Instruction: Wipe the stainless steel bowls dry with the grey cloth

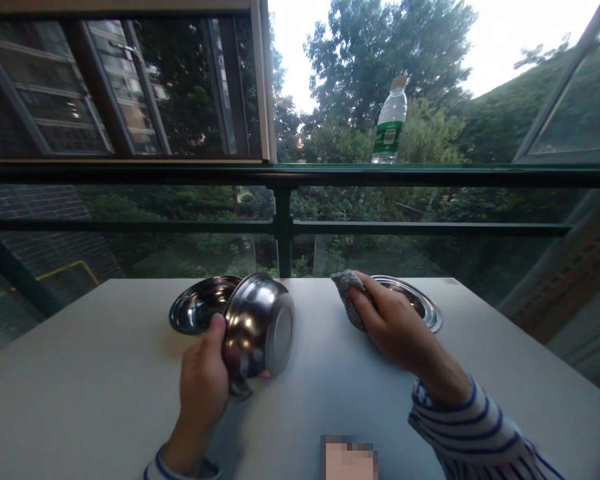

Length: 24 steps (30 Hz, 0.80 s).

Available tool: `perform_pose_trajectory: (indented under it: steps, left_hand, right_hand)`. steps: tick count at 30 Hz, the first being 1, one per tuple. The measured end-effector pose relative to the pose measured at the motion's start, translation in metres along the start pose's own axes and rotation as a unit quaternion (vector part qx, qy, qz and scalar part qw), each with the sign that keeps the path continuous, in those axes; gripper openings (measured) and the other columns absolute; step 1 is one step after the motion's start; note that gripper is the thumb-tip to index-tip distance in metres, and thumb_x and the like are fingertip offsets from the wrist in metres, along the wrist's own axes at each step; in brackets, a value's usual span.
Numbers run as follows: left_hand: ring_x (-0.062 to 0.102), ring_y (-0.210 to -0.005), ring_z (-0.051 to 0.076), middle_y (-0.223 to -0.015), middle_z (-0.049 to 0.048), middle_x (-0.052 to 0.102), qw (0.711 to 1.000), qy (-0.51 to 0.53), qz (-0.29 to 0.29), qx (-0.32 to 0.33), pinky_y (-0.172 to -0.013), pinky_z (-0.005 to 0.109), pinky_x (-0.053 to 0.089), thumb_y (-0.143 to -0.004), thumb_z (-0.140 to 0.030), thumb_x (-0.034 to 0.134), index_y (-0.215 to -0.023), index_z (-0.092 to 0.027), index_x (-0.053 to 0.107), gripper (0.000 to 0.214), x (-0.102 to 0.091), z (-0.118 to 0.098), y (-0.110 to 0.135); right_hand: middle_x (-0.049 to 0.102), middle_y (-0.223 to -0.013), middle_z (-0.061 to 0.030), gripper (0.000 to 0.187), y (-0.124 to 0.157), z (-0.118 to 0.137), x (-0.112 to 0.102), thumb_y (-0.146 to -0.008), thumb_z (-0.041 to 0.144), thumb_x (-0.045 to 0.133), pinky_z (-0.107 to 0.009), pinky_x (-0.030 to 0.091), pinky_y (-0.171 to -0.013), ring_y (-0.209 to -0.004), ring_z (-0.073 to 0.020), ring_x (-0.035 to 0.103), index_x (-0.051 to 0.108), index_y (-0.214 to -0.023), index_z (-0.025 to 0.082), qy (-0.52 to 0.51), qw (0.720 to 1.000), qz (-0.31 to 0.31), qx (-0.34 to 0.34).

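My left hand (203,373) grips a shiny stainless steel bowl (260,320) by its rim, thumb on the near side. The bowl is tipped on its side above the table, its flat base facing right. In my right hand (393,320) a grey cloth (351,300) is bunched between thumb and fingers, apart from the bowl. A second steel bowl (195,308) lies on the table behind the held one, partly covered by it. Behind my right hand sits a steel dish with a wide rim (433,313), partly hidden by the hand.
The white table (105,387) reaches to a glass panel with a dark green railing (430,177). A clear plastic bottle with a green label (391,127) stands at the railing, right of the window frame (263,80). A pixelated patch covers the bottom middle.
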<state>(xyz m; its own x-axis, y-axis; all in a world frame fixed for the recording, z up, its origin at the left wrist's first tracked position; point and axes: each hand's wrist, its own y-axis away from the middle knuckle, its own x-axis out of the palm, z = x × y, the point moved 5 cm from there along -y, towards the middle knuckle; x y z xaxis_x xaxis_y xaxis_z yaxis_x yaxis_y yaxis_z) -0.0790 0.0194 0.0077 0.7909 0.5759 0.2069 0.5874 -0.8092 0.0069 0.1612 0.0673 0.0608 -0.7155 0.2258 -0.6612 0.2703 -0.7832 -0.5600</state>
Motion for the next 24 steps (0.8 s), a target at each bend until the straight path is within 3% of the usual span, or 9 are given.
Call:
perform_pose_trajectory:
  steps: [2,4,9,12,14,17,20,23,24]
  left_hand:
    - [0.045,-0.034,0.011,-0.035,-0.0012,0.050,0.992,-0.066,0.084,0.063,-0.037,0.022,0.034,-0.079,-0.025,0.054,-0.038,-0.019,0.050,0.042,0.014,-0.008,0.008]
    - [0.045,-0.036,0.012,-0.034,-0.0016,0.048,0.981,-0.107,0.118,0.114,-0.040,0.021,0.034,-0.078,-0.025,0.054,-0.039,-0.019,0.050,0.040,0.024,-0.012,0.015]
    - [0.044,-0.038,0.013,-0.038,-0.0004,0.053,0.954,-0.186,0.180,0.154,-0.043,0.023,0.033,-0.081,-0.028,0.048,-0.043,-0.020,0.052,0.039,0.037,-0.008,0.016]
    - [0.047,-0.043,0.013,-0.043,-0.0002,0.054,0.915,-0.262,0.231,0.202,-0.047,0.023,0.033,-0.085,-0.032,0.044,-0.046,-0.020,0.051,0.041,0.043,-0.003,0.016]
    - [0.048,-0.046,0.013,-0.046,0.0003,0.054,0.875,-0.325,0.271,0.235,-0.048,0.023,0.032,-0.087,-0.035,0.040,-0.050,-0.020,0.051,0.042,0.050,0.004,0.020]
    - [0.049,-0.045,0.013,-0.048,0.0010,0.054,0.791,-0.411,0.326,0.316,-0.048,0.024,0.029,-0.088,-0.034,0.040,-0.055,-0.020,0.054,0.039,0.067,0.017,0.036]
    - [0.053,-0.047,0.016,-0.053,0.0063,0.060,0.713,-0.446,0.335,0.424,-0.049,0.026,0.030,-0.087,-0.033,0.044,-0.060,-0.019,0.061,0.035,0.085,0.030,0.055]
    - [0.058,-0.052,0.020,-0.057,0.0108,0.064,0.616,-0.536,0.367,0.446,-0.053,0.029,0.035,-0.089,-0.032,0.036,-0.071,-0.016,0.065,0.038,0.100,0.055,0.068]
    - [0.059,-0.053,0.021,-0.058,0.0119,0.064,0.597,-0.551,0.374,0.447,-0.054,0.031,0.037,-0.089,-0.033,0.035,-0.073,-0.015,0.066,0.039,0.103,0.062,0.072]
  right_hand:
    - [0.066,-0.098,-0.0057,0.029,0.000,-0.002,-0.001,-0.093,0.029,0.037,-0.028,0.047,-0.074,-0.092,-0.0215,0.062,0.055,-0.113,0.021,0.005,1.000,-0.004,-0.003]
    - [0.067,-0.097,-0.0055,0.029,0.000,-0.003,-0.003,-0.092,0.029,0.037,-0.029,0.047,-0.075,-0.092,-0.0217,0.063,0.055,-0.113,0.021,0.011,1.000,-0.006,-0.006]
    - [0.068,-0.096,-0.0060,0.030,-0.001,-0.004,-0.008,-0.092,0.030,0.037,-0.031,0.047,-0.075,-0.088,-0.0222,0.064,0.055,-0.114,0.021,0.031,0.999,-0.012,-0.006]
    - [0.067,-0.099,-0.0069,0.031,-0.001,-0.004,-0.011,-0.092,0.030,0.037,-0.030,0.046,-0.073,-0.089,-0.0228,0.063,0.055,-0.115,0.020,0.043,0.999,-0.024,-0.004]
    - [0.067,-0.099,-0.0068,0.031,-0.001,-0.004,-0.013,-0.092,0.029,0.038,-0.030,0.046,-0.071,-0.089,-0.0229,0.063,0.055,-0.115,0.020,0.050,0.998,-0.030,-0.004]
    - [0.068,-0.097,-0.0063,0.030,-0.001,-0.005,-0.016,-0.092,0.030,0.038,-0.029,0.046,-0.069,-0.088,-0.0225,0.064,0.056,-0.114,0.020,0.051,0.998,-0.030,-0.002]
    - [0.068,-0.096,-0.0056,0.031,0.000,-0.008,-0.021,-0.092,0.032,0.038,-0.028,0.046,-0.070,-0.087,-0.0218,0.064,0.056,-0.114,0.021,0.046,0.999,-0.023,0.001]
    - [0.068,-0.095,-0.0049,0.031,0.000,-0.013,-0.023,-0.091,0.032,0.039,-0.029,0.046,-0.072,-0.086,-0.0210,0.064,0.057,-0.113,0.020,0.026,1.000,-0.006,0.007]
    - [0.068,-0.094,-0.0047,0.030,0.000,-0.015,-0.024,-0.091,0.033,0.039,-0.029,0.046,-0.072,-0.086,-0.0206,0.064,0.057,-0.113,0.020,0.016,1.000,0.002,0.007]
